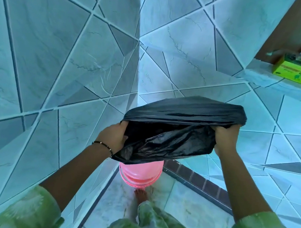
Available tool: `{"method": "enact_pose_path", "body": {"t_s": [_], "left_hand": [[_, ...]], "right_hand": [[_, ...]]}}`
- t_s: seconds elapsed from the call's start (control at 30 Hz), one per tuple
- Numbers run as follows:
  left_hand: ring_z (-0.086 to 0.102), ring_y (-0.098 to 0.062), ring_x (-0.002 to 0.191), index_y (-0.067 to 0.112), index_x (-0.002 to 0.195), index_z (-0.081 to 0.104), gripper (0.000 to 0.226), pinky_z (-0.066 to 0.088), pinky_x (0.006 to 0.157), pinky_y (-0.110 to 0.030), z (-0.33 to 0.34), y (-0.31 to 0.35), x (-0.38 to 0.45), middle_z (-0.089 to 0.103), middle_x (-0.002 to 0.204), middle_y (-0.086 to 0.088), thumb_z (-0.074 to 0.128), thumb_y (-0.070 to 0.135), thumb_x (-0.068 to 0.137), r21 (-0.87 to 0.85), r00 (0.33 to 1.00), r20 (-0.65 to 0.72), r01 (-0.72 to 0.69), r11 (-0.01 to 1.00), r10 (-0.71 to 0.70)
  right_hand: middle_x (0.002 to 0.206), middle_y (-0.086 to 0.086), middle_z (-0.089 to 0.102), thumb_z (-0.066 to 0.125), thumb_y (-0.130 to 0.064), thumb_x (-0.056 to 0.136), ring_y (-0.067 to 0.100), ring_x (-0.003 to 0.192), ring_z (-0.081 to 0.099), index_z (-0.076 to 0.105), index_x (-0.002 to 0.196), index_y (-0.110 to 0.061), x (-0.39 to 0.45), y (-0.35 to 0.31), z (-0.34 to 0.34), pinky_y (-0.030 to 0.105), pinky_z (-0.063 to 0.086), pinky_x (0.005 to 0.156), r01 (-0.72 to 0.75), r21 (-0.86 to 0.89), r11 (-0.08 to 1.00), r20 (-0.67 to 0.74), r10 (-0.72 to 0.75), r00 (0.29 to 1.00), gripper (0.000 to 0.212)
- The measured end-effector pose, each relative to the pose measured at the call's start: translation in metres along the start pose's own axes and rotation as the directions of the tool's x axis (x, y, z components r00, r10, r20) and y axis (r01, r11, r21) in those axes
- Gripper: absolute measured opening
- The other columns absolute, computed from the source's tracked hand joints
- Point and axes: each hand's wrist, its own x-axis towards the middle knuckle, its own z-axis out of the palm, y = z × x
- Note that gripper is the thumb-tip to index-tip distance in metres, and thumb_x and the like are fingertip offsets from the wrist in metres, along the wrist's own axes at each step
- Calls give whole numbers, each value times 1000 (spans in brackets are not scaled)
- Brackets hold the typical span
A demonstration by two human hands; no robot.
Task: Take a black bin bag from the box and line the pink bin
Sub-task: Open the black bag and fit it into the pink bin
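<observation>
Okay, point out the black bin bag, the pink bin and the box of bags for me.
black bin bag (171, 136), head view, on its crinkled open inside.
pink bin (138, 175), head view, on its side wall below the bag.
box (300, 73), head view, on its yellow-green front face.

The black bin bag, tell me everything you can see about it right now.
The black bin bag is thin, glossy, wrinkled plastic, held up in the air with its mouth pulled open towards the camera, showing a dark creased inside. The left hand grips the mouth's left edge and the right hand grips its right edge, stretching it wide. It hangs directly above the pink bin, hiding the bin's top, so whether they touch cannot be told.
</observation>
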Motion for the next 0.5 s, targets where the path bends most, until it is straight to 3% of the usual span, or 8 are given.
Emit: {"method": "enact_pose_path", "body": {"t_s": [0.03,0.1,0.17,0.23,0.3,0.37,0.43,0.5], "left_hand": [[55,-42,105,7,131,33,51,45,82,-43,3,2,1,58,118,-24,52,20,86,-48,1000,6,-6,999,7],[56,-41,105,7,133,32,54,45,82,-41,9,6,-3,59,116,-24,55,21,86,-117,999,22,-21,993,24],[57,-39,104,11,136,29,59,46,81,-38,17,8,-7,60,114,-23,56,21,85,-155,997,62,-42,987,52],[57,-41,103,16,142,21,68,46,82,-39,27,9,-11,61,114,-24,57,21,84,-145,990,112,-64,987,81],[57,-41,105,22,144,14,75,46,84,-40,35,8,-13,60,118,-23,58,21,83,-128,978,182,-75,989,97],[56,-39,110,28,145,16,76,47,89,-40,43,5,-15,59,122,-21,59,21,83,-108,951,286,-91,990,119],[56,-38,111,29,141,28,68,47,91,-38,54,1,-16,59,123,-19,58,19,81,-69,910,396,-107,992,126],[57,-36,108,22,131,41,54,48,88,-37,68,-5,-15,61,120,-18,56,19,80,-20,879,470,-82,996,82]], "right_hand": [[126,10,59,67,3,72,26,112,59,42,130,-15,2,1,3,45,49,97,-6,115,993,28,3,1000,66],[126,9,58,61,8,75,25,113,58,43,128,-20,-1,1,5,43,49,97,34,78,996,51,-38,998,63],[124,4,60,56,6,76,23,111,57,46,127,-26,0,3,1,38,45,96,173,-243,954,127,-145,981,61],[119,4,63,50,8,75,22,107,57,55,122,-26,2,6,-7,28,42,90,287,-517,807,281,-157,947,58],[113,1,64,45,11,76,19,99,58,66,112,-27,3,10,-16,22,40,82,312,-651,692,413,-21,910,57],[110,3,65,46,9,78,21,94,59,71,105,-26,6,19,-25,23,41,77,319,-805,500,462,192,866,50],[115,8,66,50,2,79,27,101,60,71,104,-23,14,34,-32,26,43,80,353,-899,257,431,382,818,41],[116,11,66,51,-6,79,29,102,60,67,107,-19,23,51,-36,27,42,77,349,-934,82,343,485,804,35]]}}
